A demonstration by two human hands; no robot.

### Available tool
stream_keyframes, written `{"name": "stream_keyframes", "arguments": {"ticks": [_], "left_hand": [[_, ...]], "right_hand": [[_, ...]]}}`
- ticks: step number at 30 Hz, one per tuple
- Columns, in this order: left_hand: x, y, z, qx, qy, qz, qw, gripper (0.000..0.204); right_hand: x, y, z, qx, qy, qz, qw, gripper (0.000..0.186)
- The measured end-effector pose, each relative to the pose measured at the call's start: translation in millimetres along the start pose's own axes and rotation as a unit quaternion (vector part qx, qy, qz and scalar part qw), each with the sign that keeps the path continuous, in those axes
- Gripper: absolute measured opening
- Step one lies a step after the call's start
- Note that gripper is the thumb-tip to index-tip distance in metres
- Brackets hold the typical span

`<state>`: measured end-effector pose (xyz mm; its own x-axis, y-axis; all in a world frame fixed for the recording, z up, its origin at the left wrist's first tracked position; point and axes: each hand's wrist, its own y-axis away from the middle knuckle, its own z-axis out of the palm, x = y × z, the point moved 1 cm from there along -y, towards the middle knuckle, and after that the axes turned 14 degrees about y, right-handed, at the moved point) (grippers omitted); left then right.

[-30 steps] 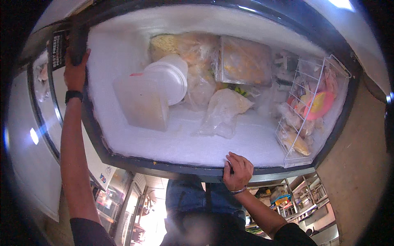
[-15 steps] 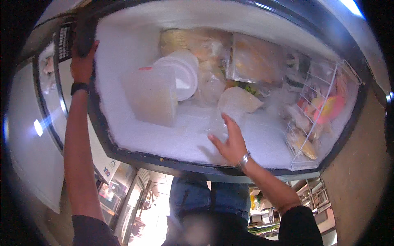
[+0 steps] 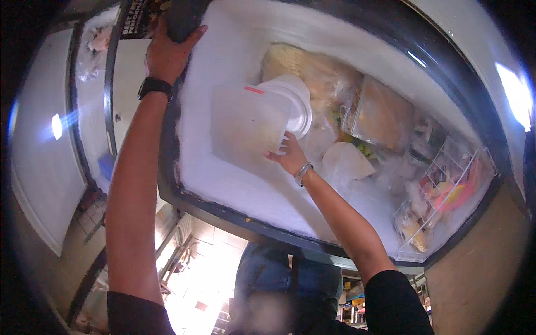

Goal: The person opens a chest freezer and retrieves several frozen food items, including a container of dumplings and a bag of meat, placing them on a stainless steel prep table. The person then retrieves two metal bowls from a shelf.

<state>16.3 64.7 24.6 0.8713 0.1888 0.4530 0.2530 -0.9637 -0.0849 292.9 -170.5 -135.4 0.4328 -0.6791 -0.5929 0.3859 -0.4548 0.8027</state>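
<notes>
My left hand [image 3: 167, 50] grips the dark edge [image 3: 190, 17] at the upper left of an open chest freezer. Inside, my right hand [image 3: 283, 151] has its fingers curled at the lower right side of a translucent rectangular container [image 3: 243, 120] with a red strip. Behind this container sit a white round tub [image 3: 298, 106] and bags of frozen food [image 3: 312, 67]. To the right lie a white bag [image 3: 346, 162], a flat clear-wrapped package [image 3: 379, 114] and some green items, partly hidden.
A white wire basket [image 3: 446, 190] with bags and a pink item hangs at the freezer's right. Another white freezer [image 3: 42, 145] stands at the far left. My legs are below the near rim [image 3: 240, 226]; shelving and a bright floor show beyond.
My right hand has moved from the near rim into the freezer, forward and left to the translucent container. My left hand stays on the edge. The view has shifted and tilted.
</notes>
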Motion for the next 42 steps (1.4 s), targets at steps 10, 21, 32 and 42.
{"name": "stream_keyframes", "arguments": {"ticks": [10,21,32,42], "left_hand": [[24.4,6.1,-8.3,-0.023,0.038,0.006,0.999,0.079],[-5.6,-5.7,1.6,-0.012,-0.029,-0.003,1.0,0.1],[4.3,-2.1,0.3,0.001,-0.037,-0.016,0.999,0.103],[5.8,-1.6,-0.2,-0.003,-0.037,-0.008,0.999,0.101]], "right_hand": [[18.6,-4.4,-11.6,-0.023,0.022,-0.052,0.998,0.108],[17.4,0.5,-11.2,-0.024,0.006,-0.034,0.999,0.11],[51.1,6.2,-42.0,0.015,0.14,-0.047,0.989,0.103],[77.3,-3.5,-66.8,0.11,0.286,-0.018,0.952,0.096]]}}
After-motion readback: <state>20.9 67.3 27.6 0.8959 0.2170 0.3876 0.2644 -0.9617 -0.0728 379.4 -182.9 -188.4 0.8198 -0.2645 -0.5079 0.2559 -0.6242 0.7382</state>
